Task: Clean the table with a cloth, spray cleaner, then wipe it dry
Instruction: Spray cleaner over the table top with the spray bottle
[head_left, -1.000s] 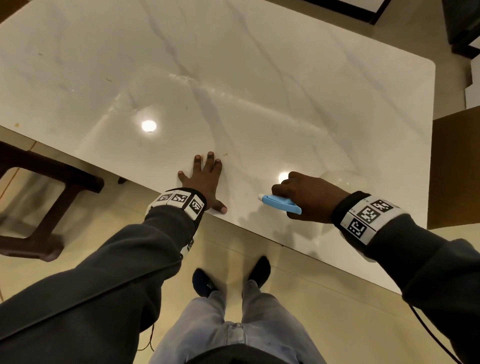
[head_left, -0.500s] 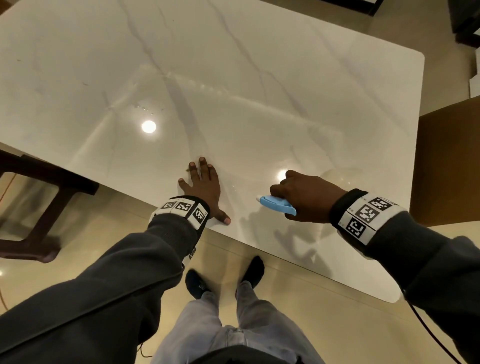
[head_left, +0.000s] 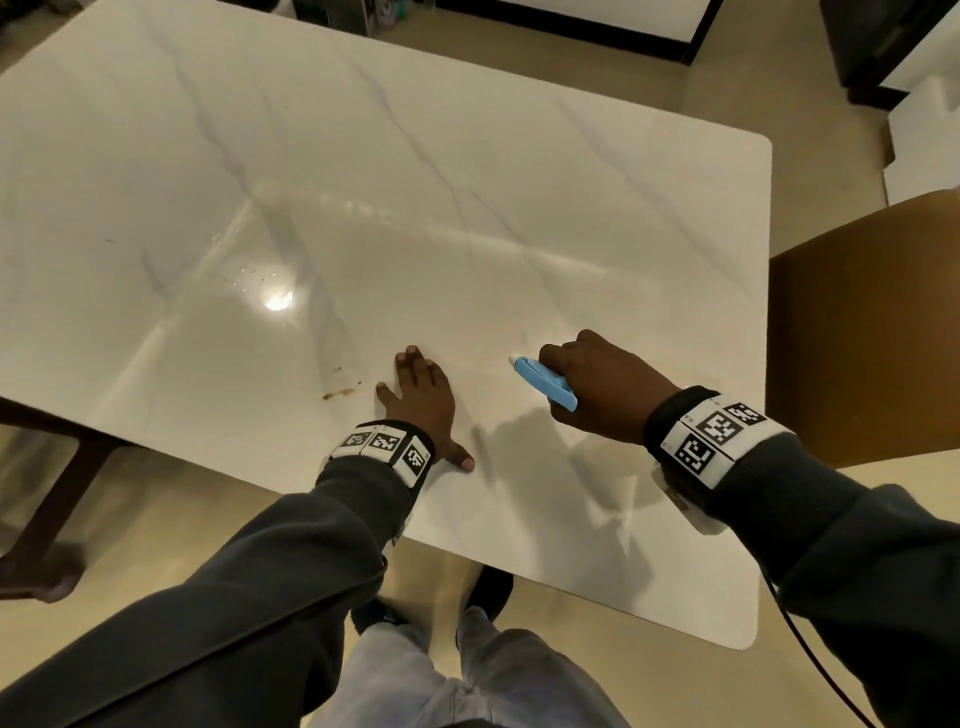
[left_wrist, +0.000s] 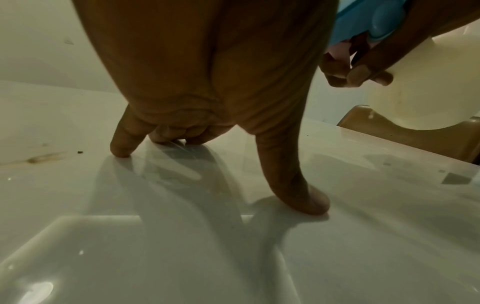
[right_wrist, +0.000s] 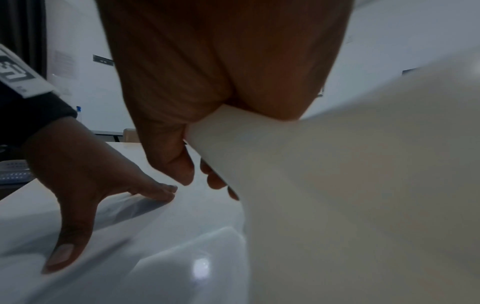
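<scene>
We note the right hand (head_left: 602, 387) gripping the spray bottle (head_left: 545, 384) above the table (head_left: 467, 182), left hand (head_left: 423, 400) flat, fingers spread, just beside it.

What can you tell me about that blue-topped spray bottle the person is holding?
The spray bottle has a light blue plastic head with a white nozzle tip and a pale cream body. The right hand grips it at the neck, fingers curled around it, holding it above the white marble-look table without touching the surface. The nozzle points left and away from the person, over the tabletop beyond the left hand, which lies flat on the table.
</scene>
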